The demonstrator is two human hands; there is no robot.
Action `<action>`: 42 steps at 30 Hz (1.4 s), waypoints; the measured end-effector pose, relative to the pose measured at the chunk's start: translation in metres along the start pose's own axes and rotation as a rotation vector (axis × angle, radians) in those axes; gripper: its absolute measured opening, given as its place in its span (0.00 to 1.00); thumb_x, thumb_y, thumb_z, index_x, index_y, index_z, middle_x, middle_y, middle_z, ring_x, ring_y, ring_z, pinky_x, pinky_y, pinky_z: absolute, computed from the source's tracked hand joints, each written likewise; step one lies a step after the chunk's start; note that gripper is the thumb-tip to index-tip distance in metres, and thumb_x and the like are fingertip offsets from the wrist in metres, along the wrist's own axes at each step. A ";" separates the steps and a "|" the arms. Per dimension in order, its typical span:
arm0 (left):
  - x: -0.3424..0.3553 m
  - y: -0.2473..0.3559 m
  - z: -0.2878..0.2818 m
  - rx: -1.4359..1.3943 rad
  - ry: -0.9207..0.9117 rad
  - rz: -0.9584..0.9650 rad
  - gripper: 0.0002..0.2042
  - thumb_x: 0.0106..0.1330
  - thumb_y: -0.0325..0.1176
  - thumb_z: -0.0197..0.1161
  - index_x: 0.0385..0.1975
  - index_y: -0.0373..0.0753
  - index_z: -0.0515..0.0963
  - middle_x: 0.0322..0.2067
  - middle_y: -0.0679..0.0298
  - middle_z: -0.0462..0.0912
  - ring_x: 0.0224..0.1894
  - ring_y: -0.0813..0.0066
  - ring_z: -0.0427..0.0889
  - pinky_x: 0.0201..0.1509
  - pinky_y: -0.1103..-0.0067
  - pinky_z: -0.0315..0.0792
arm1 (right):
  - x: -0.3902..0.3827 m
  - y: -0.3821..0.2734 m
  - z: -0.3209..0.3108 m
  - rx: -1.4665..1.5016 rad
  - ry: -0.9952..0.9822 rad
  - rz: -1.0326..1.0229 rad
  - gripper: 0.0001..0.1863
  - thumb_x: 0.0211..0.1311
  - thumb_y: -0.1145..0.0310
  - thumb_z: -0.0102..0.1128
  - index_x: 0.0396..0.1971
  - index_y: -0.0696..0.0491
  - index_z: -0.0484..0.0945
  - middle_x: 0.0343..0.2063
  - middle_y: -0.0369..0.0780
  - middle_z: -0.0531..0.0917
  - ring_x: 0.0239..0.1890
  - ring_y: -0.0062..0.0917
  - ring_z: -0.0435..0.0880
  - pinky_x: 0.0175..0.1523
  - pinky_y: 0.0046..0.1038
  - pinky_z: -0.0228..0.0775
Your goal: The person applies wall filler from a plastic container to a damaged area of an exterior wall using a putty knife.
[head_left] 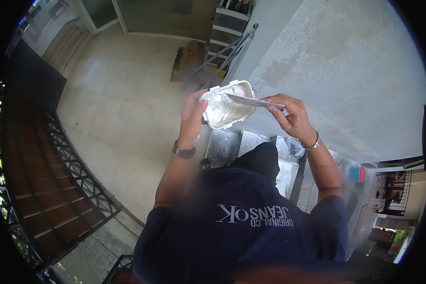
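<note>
A small white plastic tub [217, 126] with rounded corners is held up in front of me, its mouth toward my view. White paste [217, 107] coats its floor and walls. My left hand [191, 116] grips the tub from its left side, thumb against the rim and most fingers hidden behind. In my right hand [294, 116] is a flat putty knife [245, 100], pinched between thumb and fingers. Its blade reaches over the tub's right rim into the opening; whether it touches the paste I cannot tell. White specks dot the right hand.
A grey wall [326, 90] with rough patches rises on the right. Splattered boards or steps [223, 144] lie below the tub. A drawer unit [228, 29], metal poles [232, 57] and cardboard [188, 60] stand or lie ahead. A blue-and-red bucket [357, 174] is at right, a dark metal railing [75, 165] at left.
</note>
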State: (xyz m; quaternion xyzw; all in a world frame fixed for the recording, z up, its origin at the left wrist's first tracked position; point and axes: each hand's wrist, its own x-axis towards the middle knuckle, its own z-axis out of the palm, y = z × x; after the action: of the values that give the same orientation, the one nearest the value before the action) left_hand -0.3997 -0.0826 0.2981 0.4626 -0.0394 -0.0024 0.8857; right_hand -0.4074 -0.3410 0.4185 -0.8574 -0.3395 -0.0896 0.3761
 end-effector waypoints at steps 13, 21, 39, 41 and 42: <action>-0.014 -0.003 -0.001 0.117 0.001 -0.162 0.19 0.68 0.32 0.57 0.56 0.33 0.66 0.45 0.60 0.76 0.43 0.78 0.80 0.35 0.82 0.80 | -0.030 0.044 0.029 0.071 -0.150 0.075 0.09 0.62 0.72 0.59 0.41 0.55 0.81 0.32 0.42 0.85 0.32 0.28 0.83 0.38 0.27 0.73; -0.008 -0.017 -0.003 0.128 -0.023 -0.243 0.21 0.68 0.31 0.57 0.57 0.32 0.63 0.47 0.58 0.77 0.44 0.77 0.81 0.35 0.82 0.80 | -0.043 0.076 0.056 0.416 -0.048 0.415 0.11 0.67 0.68 0.56 0.43 0.60 0.78 0.32 0.40 0.85 0.33 0.17 0.80 0.40 0.22 0.72; -0.012 -0.094 0.008 0.254 0.044 0.120 0.22 0.69 0.28 0.56 0.60 0.33 0.59 0.50 0.55 0.76 0.49 0.72 0.79 0.45 0.77 0.80 | -0.076 0.062 0.134 0.988 0.506 0.878 0.09 0.67 0.69 0.56 0.39 0.60 0.75 0.30 0.36 0.82 0.30 0.15 0.77 0.38 0.20 0.71; -0.012 -0.095 0.017 0.151 0.071 0.067 0.21 0.70 0.29 0.55 0.60 0.34 0.59 0.51 0.54 0.75 0.49 0.71 0.79 0.45 0.75 0.80 | -0.077 0.070 0.137 1.202 0.614 0.942 0.08 0.67 0.70 0.55 0.39 0.59 0.75 0.30 0.36 0.81 0.30 0.16 0.77 0.39 0.21 0.72; -0.012 -0.095 0.021 0.047 0.107 0.010 0.21 0.71 0.30 0.54 0.60 0.35 0.59 0.52 0.54 0.74 0.50 0.69 0.79 0.44 0.74 0.81 | -0.078 0.073 0.137 1.200 0.629 0.930 0.08 0.67 0.70 0.55 0.39 0.59 0.75 0.30 0.36 0.81 0.30 0.16 0.77 0.39 0.21 0.72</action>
State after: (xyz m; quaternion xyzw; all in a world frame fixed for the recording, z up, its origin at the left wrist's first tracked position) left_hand -0.4102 -0.1536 0.2319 0.4826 0.0056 0.0278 0.8754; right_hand -0.4329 -0.3201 0.2478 -0.4982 0.1818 0.0362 0.8470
